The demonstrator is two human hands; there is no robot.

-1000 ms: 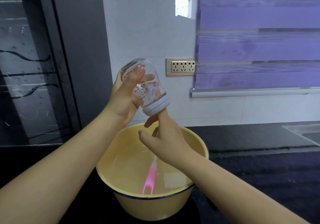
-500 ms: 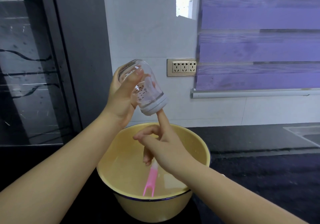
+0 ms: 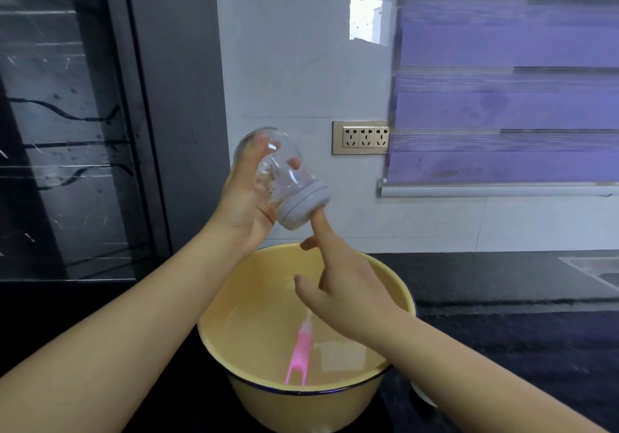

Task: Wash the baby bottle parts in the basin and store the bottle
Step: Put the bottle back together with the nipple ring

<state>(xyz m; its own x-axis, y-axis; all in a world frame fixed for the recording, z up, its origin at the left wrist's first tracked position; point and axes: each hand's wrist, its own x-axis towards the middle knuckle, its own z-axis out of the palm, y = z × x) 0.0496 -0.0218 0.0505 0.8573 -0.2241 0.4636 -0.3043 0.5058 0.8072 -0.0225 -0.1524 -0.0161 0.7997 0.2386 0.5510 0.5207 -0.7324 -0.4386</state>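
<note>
A clear baby bottle (image 3: 284, 178) with a grey screw ring (image 3: 306, 206) is held upside down and tilted above the yellow basin (image 3: 395, 285). My left hand (image 3: 246, 204) grips the bottle's body from the left. My right hand (image 3: 345, 282) is below it, its index finger pointing up into the bottle's mouth, the other fingers loosely spread and holding nothing. The basin holds water, and a pink brush handle (image 3: 299, 354) lies in it.
The basin stands on a dark countertop (image 3: 502, 332). A gold socket strip (image 3: 361, 137) is on the white wall behind, a purple blind (image 3: 502, 97) to the right. A dark glass panel (image 3: 60, 131) fills the left. A sink edge (image 3: 596, 271) shows at far right.
My left hand has turned the bottle a little and shifted its grip. My right hand's curled fingers have opened out while the index finger stays at the bottle's mouth.
</note>
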